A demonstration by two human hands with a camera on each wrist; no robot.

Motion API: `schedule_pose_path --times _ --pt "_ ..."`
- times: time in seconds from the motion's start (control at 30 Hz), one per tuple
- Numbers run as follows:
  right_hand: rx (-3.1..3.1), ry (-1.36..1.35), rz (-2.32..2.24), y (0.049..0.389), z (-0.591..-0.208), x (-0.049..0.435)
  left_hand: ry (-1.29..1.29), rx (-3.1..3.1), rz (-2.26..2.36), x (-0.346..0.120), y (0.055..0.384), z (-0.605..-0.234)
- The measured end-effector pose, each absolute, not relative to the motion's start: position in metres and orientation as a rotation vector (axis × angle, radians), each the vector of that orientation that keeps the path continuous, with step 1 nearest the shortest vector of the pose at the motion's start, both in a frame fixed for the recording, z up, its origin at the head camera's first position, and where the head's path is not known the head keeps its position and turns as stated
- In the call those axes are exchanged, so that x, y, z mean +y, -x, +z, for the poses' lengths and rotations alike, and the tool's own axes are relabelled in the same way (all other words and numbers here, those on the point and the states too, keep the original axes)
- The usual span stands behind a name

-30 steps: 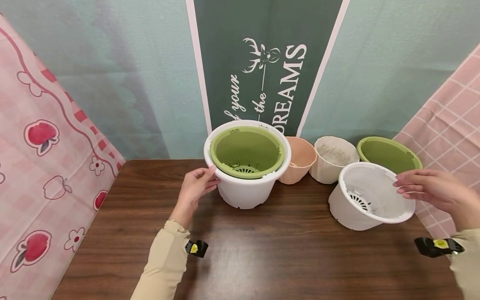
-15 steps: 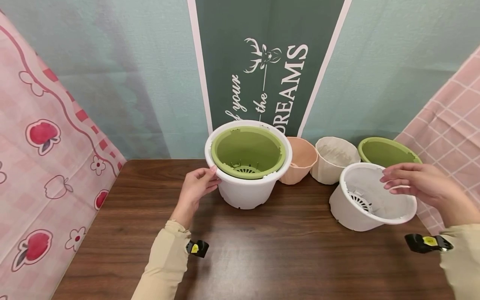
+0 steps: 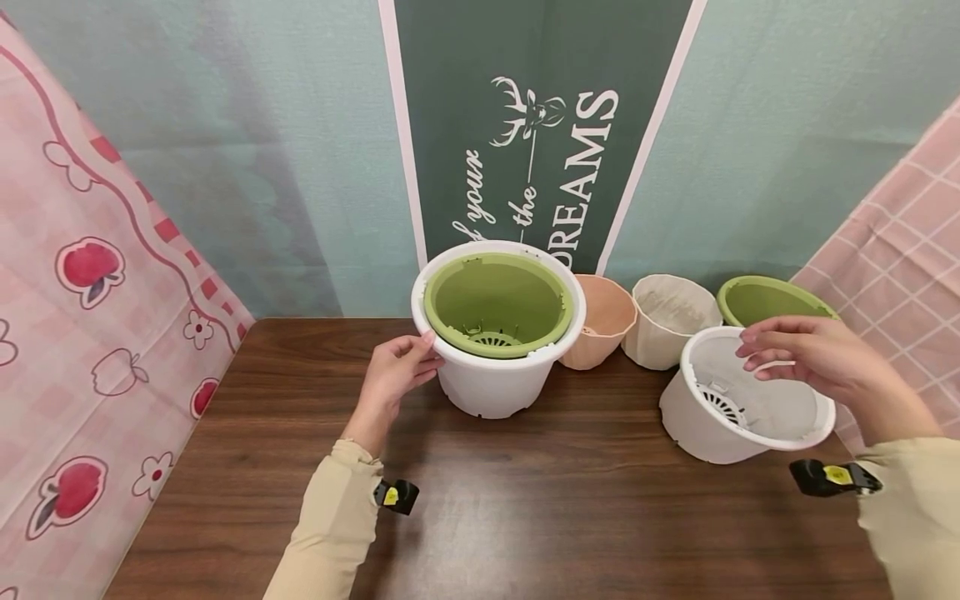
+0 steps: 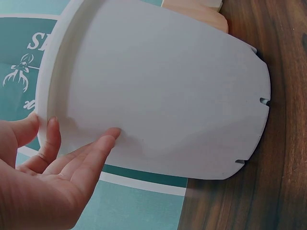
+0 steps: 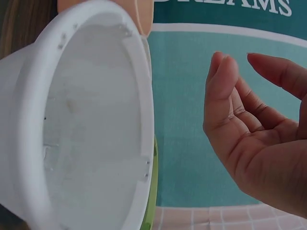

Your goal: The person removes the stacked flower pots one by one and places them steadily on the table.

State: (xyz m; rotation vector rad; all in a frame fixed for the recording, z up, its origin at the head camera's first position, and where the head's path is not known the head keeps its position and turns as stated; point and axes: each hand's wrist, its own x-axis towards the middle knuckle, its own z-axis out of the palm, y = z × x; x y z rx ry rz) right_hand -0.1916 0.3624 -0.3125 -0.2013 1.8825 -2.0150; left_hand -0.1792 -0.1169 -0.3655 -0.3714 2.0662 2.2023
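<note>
A white flower pot (image 3: 491,388) stands upright at the table's back middle, with a green pot (image 3: 498,292) nested in it. My left hand (image 3: 392,379) pinches its rim at the near left. In the left wrist view the thumb is at the rim and the fingertips touch the white wall (image 4: 163,96). At the right is a second white pot (image 3: 697,421), tilted so its mouth faces me, its slotted base showing inside. Above that mouth hovers my right hand (image 3: 813,358), fingers loosely bent and holding nothing. The right wrist view shows it apart from the rim (image 5: 146,120).
Behind, a peach faceted pot (image 3: 606,308), a cream faceted pot (image 3: 652,343) and another green pot (image 3: 772,298) line the back edge of the brown wooden table (image 3: 480,517). Fabric backdrops (image 3: 300,167) hang behind and along both sides.
My right hand has moved left, from the right rim of the tilted white pot to over its mouth. My left hand keeps its hold on the nested pots' outer rim.
</note>
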Motion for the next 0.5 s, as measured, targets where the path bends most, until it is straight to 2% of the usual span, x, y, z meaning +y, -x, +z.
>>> schedule_pose_path --times 0.5 --pt "1.948 0.279 -1.951 0.204 -0.308 0.324 0.383 2.062 2.195 -0.117 0.180 -0.367"
